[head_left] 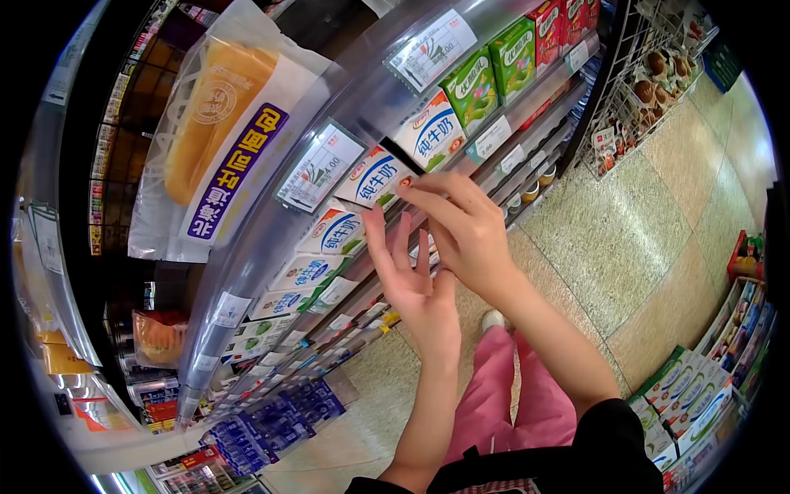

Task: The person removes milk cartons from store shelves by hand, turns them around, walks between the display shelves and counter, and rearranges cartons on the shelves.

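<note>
A white milk carton [377, 178] with blue lettering sits slightly askew in the shelf row, a dark gap along its upper right edge. My right hand [467, 224] has bent fingers, and its fingertips are at the carton's right corner; the thumb is mostly hidden. Below the carton, my left hand [418, 288] is open with fingers spread, one fingertip near its lower edge. Matching milk cartons stand on both sides, one milk carton [429, 132] above right and another milk carton [331, 230] below left.
Green drink boxes [471, 89] and red drink boxes [546, 33] continue the row. Price tags [319, 168] line the clear shelf edge. A bagged bread loaf [218, 123] lies on the upper shelf. A wire rack [613, 99] stands at right; stacked boxes [687, 391] are at lower right.
</note>
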### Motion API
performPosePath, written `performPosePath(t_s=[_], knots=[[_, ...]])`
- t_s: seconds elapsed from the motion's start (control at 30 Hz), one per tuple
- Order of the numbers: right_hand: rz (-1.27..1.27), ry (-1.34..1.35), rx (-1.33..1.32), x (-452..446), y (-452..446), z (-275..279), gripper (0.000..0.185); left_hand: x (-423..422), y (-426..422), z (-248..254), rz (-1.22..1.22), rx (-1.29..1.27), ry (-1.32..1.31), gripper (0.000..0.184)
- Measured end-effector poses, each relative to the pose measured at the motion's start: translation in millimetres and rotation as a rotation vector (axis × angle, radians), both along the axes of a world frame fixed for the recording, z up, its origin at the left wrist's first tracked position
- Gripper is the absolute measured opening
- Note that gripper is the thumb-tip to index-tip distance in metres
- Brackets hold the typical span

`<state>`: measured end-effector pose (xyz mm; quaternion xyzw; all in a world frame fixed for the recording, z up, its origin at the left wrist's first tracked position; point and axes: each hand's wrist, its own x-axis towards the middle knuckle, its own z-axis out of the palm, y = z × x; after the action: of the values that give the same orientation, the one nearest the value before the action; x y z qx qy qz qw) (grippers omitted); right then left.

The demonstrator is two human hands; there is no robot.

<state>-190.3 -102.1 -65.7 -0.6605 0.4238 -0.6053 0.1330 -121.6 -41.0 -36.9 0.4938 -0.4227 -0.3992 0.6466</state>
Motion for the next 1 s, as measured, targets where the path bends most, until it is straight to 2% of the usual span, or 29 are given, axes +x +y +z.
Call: performPosePath(t_s=[0.07,0.17,0.37,0.53,0.63,0.73,0.83,0.93,1.0], knots=[[0.084,-0.022,0.073,2.5,6.1,-8.7,0.041,2.9,3.6,-2.6,0.018,0.036,0.007,0.095],[0.106,0.049,0.044,14.0,4.5,-12.5,0.039,7.6,15.0,-5.7,0.066,0.057,-0.026,0.090],[-0.033,0.103,-0.052,39.1,-2.3,-19.5,0.038,16.1,29.6,-6.3,0.080,0.040,-0.101,0.078],[-0.011,0.092,-0.003,41.6,-4.5,-16.2,0.031,18.3,33.4,-1.2,0.084,0.084,-0.074,0.078],[0.007,0.092,0.040,41.8,-5.2,-12.8,0.041,19.5,33.2,-1.9,0.075,0.080,-0.059,0.079],[-0.027,0.125,0.047,45.8,-5.9,-11.4,0.041,18.0,33.0,-2.6,0.074,0.064,-0.094,0.075],[-0.034,0.080,0.023,51.4,-8.9,-13.1,0.030,19.7,34.2,-1.5,0.071,0.085,-0.103,0.077],[-0.049,0.020,0.060,55.3,-6.0,-14.2,0.032,23.5,34.7,-0.9,0.064,0.098,-0.102,0.079],[-0.065,-0.011,0.048,56.9,-3.7,-18.4,0.040,25.9,35.4,-1.8,0.063,0.093,-0.103,0.079]])
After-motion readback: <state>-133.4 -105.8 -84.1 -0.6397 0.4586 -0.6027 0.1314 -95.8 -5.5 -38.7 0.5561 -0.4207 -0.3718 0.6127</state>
